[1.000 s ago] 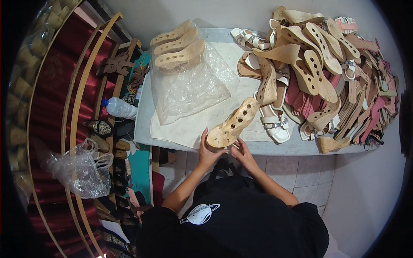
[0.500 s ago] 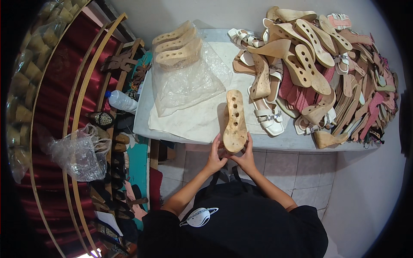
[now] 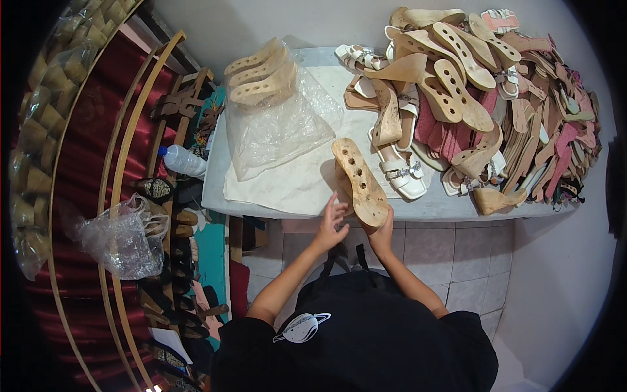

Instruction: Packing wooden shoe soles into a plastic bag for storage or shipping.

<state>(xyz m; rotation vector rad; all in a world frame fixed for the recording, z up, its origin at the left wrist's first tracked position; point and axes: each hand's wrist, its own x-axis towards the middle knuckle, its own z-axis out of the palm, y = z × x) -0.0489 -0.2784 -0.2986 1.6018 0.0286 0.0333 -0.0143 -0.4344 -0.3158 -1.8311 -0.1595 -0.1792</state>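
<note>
A pale wooden wedge shoe sole [image 3: 363,186], with a row of round holes down its top, tilts over the table's front edge. My right hand [image 3: 381,238] grips its near, toe end from the right. Just left of the sole, my left hand [image 3: 330,228] has its fingers spread, holding nothing. To the right of the sole lies a white sandal [image 3: 406,173] with a decorated strap. Farther back, more wooden wedge soles [image 3: 264,81] sit in and on a clear plastic bag [image 3: 281,140]. The underside of the held sole is hidden.
A white cloth [image 3: 251,189] covers part of the grey table [image 3: 450,204]. At the right rises a pile of wooden soles [image 3: 457,91], sandals and flat sole pieces [image 3: 529,144]. A wooden rack [image 3: 117,157] with shoes and a water bottle [image 3: 184,161] stands at the left.
My left hand has let go of the sole and moved slightly away with its fingers spread. The sole has turned, its far end swinging left and its near end right, in my right hand.
</note>
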